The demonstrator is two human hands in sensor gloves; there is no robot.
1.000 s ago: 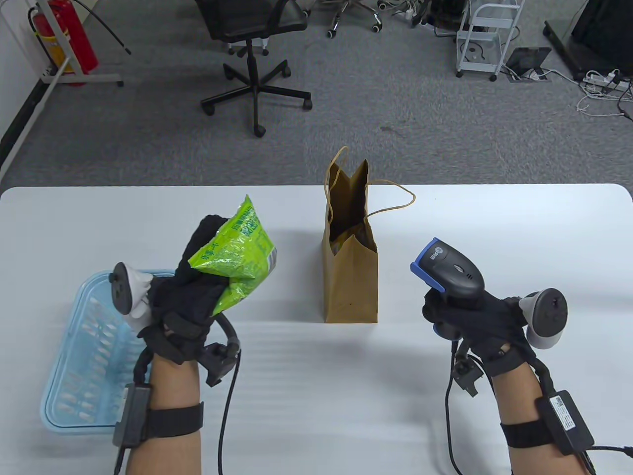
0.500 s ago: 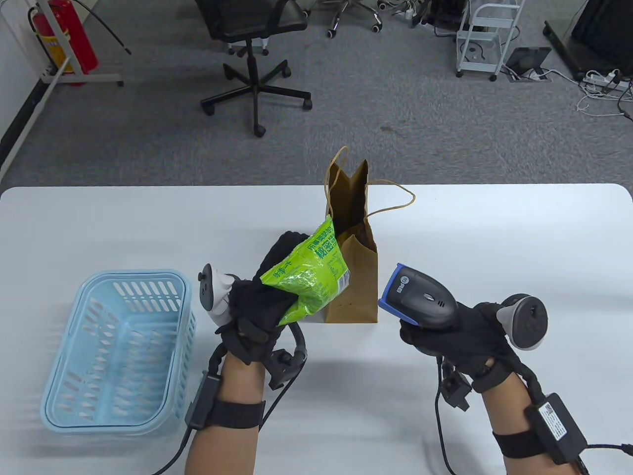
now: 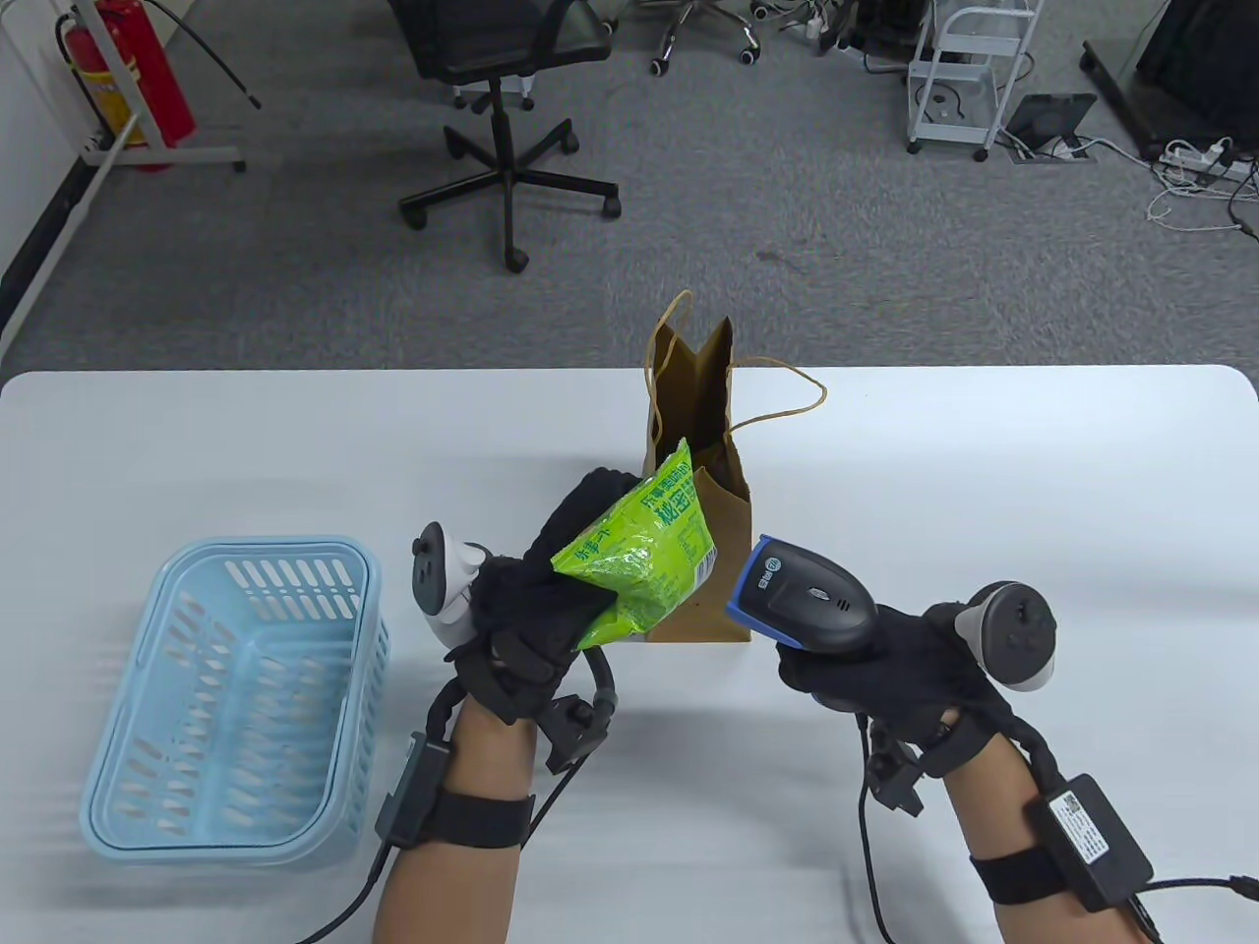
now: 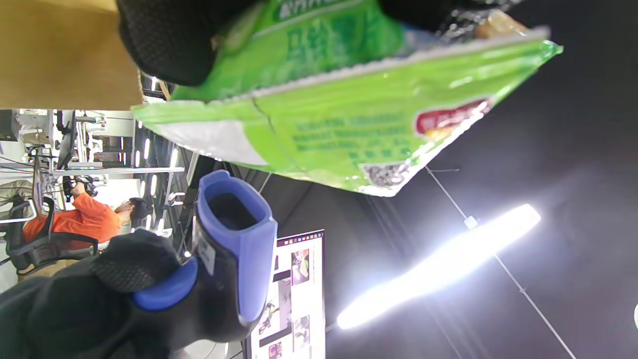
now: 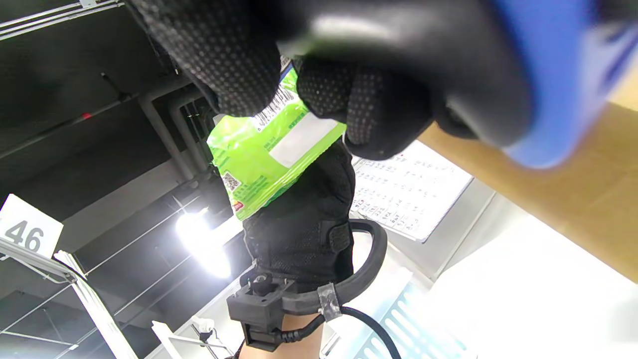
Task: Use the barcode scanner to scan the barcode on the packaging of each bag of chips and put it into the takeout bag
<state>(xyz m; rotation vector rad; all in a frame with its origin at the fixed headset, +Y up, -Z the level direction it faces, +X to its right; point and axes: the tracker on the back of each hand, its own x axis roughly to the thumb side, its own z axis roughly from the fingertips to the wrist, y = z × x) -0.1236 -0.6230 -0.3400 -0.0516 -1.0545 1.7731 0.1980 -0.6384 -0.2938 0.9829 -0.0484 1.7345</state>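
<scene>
A: Starting at the left of the table view, what's there?

B: A pale blue basket (image 3: 236, 688) on the tabletop (image 3: 984, 472), nothing visible inside it. Right of it, the left hand (image 3: 531, 610) has its fingers curled round the lower end of the green bag of chips (image 3: 644, 551), held up at the frame's centre.

A: How will that bag handle?

B: Light, puffy and crinkly, I'd judge. The glossy film looks slippery and the contents fragile, so a loose hold at the sealed end seems safest.

A: And further right?

B: The brown takeout bag (image 3: 703, 551) stands open directly behind the chips. At lower right, the right hand (image 3: 885, 669) is wrapped round the grip of the barcode scanner (image 3: 802, 590), its blue nose just beside the chip bag's printed edge.

A: Is the trigger pressed?

B: I cannot tell.
</scene>
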